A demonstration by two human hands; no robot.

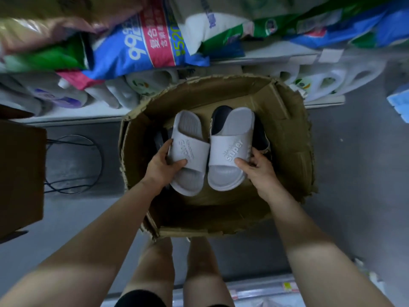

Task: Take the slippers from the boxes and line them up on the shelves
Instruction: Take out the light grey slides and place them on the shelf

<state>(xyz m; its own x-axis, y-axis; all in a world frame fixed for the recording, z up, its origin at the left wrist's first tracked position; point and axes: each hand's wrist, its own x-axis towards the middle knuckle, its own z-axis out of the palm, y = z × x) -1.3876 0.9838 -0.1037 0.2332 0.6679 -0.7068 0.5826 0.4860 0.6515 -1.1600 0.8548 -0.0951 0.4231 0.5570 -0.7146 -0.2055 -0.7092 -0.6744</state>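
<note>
- Two bare hands, one slipper each. The left hand (162,168) has its thumb on top and fingers curled round the edge of the left pale grey rubber slide slipper (188,149). The right hand (257,168) grips the strap side of the matching right grey slipper (230,149).
- The pair sits side by side, heels pointing away from the person, inside the mouth of the open, ragged-edged brown cardboard box (292,151) on the floor. I can't tell if they're fully clear of the pile, and they're nowhere near a shelf yet.
- Under them there's at least one dark navy slipper (218,117) in the box, mostly hidden.
- Tip for this bit, imo: lift the two together and level, clear the torn box rim before swinging away, and keep the grip on the straps so nothing flops or drops back in.
- Further out, the low white shelf (73,115) is packed with white plastic detergent jugs (332,78), and blue and green soft packs (141,47) are stacked above. No free slot shows from here, so I'd pick the spot first, then carry.
</note>
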